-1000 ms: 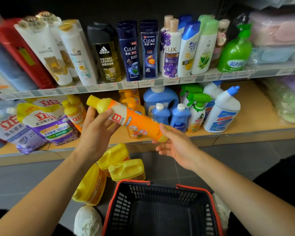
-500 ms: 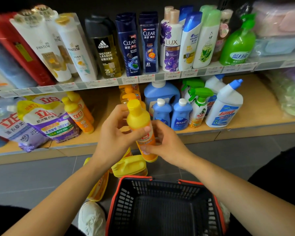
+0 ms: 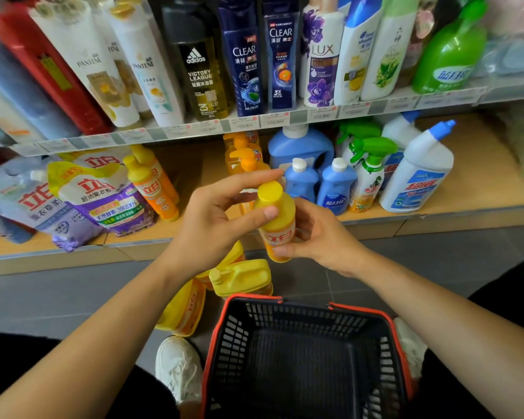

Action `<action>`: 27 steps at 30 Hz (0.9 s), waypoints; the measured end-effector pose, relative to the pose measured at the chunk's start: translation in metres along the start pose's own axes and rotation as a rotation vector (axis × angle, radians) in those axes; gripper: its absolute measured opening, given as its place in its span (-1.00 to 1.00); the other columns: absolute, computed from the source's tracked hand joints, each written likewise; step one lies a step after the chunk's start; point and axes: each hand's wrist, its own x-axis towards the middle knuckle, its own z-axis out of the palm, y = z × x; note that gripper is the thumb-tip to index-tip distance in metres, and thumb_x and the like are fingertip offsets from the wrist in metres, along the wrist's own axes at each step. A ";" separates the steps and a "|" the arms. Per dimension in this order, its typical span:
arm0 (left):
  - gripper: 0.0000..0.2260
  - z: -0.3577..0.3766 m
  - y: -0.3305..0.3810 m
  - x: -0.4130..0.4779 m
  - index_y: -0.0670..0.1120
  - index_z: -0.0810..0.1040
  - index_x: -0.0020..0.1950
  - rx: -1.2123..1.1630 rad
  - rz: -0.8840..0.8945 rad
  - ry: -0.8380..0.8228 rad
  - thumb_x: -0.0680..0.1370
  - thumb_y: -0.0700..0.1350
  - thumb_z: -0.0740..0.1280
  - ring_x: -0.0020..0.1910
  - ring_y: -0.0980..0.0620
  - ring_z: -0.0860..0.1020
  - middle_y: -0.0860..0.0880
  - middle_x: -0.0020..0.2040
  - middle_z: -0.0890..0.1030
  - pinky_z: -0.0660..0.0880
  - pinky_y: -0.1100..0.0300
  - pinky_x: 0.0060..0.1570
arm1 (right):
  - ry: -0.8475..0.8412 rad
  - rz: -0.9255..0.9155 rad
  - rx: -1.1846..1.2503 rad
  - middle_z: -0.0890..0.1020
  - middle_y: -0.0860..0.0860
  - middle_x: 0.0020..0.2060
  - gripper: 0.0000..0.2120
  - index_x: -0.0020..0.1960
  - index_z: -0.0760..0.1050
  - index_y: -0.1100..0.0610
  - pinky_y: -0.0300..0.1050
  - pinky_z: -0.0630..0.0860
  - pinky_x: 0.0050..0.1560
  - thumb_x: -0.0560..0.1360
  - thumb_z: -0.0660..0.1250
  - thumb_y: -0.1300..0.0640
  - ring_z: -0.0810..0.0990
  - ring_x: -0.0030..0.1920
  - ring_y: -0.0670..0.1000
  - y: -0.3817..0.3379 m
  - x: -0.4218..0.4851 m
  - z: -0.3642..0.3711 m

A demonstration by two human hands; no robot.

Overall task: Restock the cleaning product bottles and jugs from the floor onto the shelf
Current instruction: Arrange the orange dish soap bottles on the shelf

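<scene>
Two hands, left hand (image 3: 209, 225) and right hand (image 3: 318, 237), grip the orange bottle (image 3: 280, 234), now upright instead of slanted.

Bright, even light is thrown from above; soft shadow is cast under the top shelf (image 3: 254, 122). Blur is seen at the 10–11 & 1–2 o'clock edges. Lines are bowed twd the edges. The bottle (image 3: 277, 220) at centre is rendered sharp.
</scene>
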 end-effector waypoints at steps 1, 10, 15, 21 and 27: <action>-0.61 -0.001 0.001 0.000 0.00 0.58 0.38 -0.021 -0.004 -0.005 0.54 -0.11 0.46 0.28 -0.11 0.61 -0.03 0.25 0.66 0.53 -0.27 0.24 | -0.033 0.015 0.022 0.61 0.19 0.21 -0.36 0.33 0.45 0.15 0.15 0.52 0.30 0.32 0.55 0.42 0.61 0.24 0.11 -0.001 0.000 0.000; -0.66 -0.007 0.004 0.000 -0.08 0.52 0.37 -0.045 -0.047 -0.032 0.59 -0.22 0.37 0.29 -0.10 0.60 -0.09 0.26 0.65 0.57 -0.12 0.23 | -0.290 0.107 0.110 0.59 0.16 0.28 -0.47 0.36 0.45 0.14 0.03 0.48 0.34 0.45 0.41 0.45 0.56 0.32 0.11 -0.008 -0.005 0.000; -0.69 -0.002 0.001 -0.003 -0.07 0.61 0.20 0.079 -0.096 0.139 0.48 -0.05 0.48 0.07 -0.21 0.64 -0.16 0.07 0.67 0.59 -0.27 0.01 | -0.178 0.073 0.216 0.58 0.19 0.27 -0.43 0.37 0.46 0.09 0.13 0.54 0.26 0.40 0.51 0.23 0.56 0.27 0.20 -0.017 -0.003 0.011; -0.69 0.006 -0.002 -0.004 -0.06 0.64 0.17 0.139 -0.103 0.202 0.45 -0.05 0.52 -0.03 -0.19 0.66 -0.11 0.00 0.69 0.61 -0.21 -0.07 | -0.005 -0.001 0.202 0.67 0.06 0.13 -0.48 0.21 0.50 -0.06 0.04 0.58 0.19 0.30 0.59 0.05 0.64 0.18 0.09 -0.016 -0.009 0.027; -0.69 -0.002 -0.003 0.004 -0.11 0.58 0.30 -0.166 -0.164 -0.030 0.56 -0.13 0.36 0.20 -0.06 0.65 -0.08 0.15 0.70 0.61 0.10 0.11 | -0.163 0.044 0.453 0.60 0.20 0.22 -0.30 0.40 0.41 0.22 0.01 0.52 0.26 0.37 0.54 -0.03 0.58 0.24 0.13 -0.023 -0.012 0.024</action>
